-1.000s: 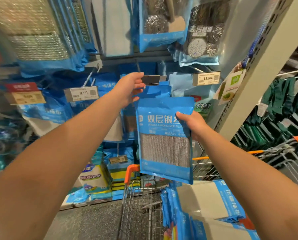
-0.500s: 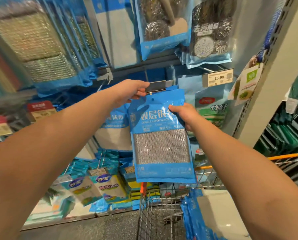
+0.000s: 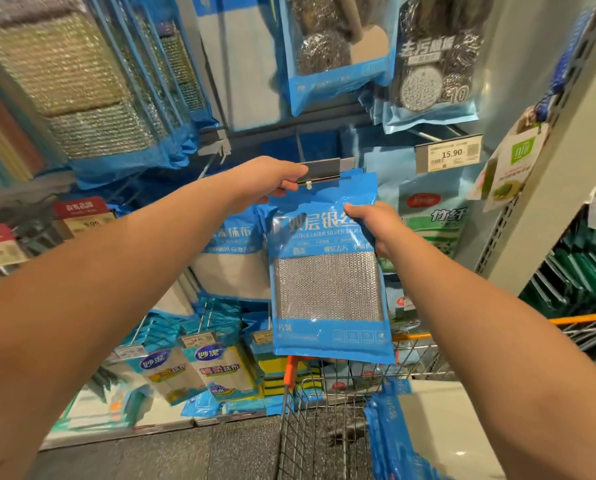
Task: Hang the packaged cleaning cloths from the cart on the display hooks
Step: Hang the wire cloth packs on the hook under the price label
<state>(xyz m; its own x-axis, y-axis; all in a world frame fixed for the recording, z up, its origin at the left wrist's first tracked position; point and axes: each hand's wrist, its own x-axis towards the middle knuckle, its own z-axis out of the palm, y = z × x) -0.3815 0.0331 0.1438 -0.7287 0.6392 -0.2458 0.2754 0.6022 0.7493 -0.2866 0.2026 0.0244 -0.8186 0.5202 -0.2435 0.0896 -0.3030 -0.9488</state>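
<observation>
A blue pack of silver mesh cleaning cloth [image 3: 327, 282] hangs upright in front of the display. My right hand [image 3: 376, 226] grips its upper right part, thumb on the front. My left hand [image 3: 272, 180] pinches the dark tag holder [image 3: 320, 171] at the tip of a display hook, just above the pack's top edge. The pack's top reaches the tag holder; whether the hook passes through its hole is hidden. More blue packs [image 3: 393, 434] stand in the wire cart [image 3: 310, 441] below.
Hanging packs of cloths and steel scourers fill the hooks above and beside. A 15.90 price tag [image 3: 449, 155] juts out to the right. A grey shelf upright [image 3: 566, 150] stands at right. Sponge packs [image 3: 192, 372] fill the bottom shelf.
My right hand has lifted the pack from near the cart up to the hook tip. My left hand has kept hold of the tag holder throughout.
</observation>
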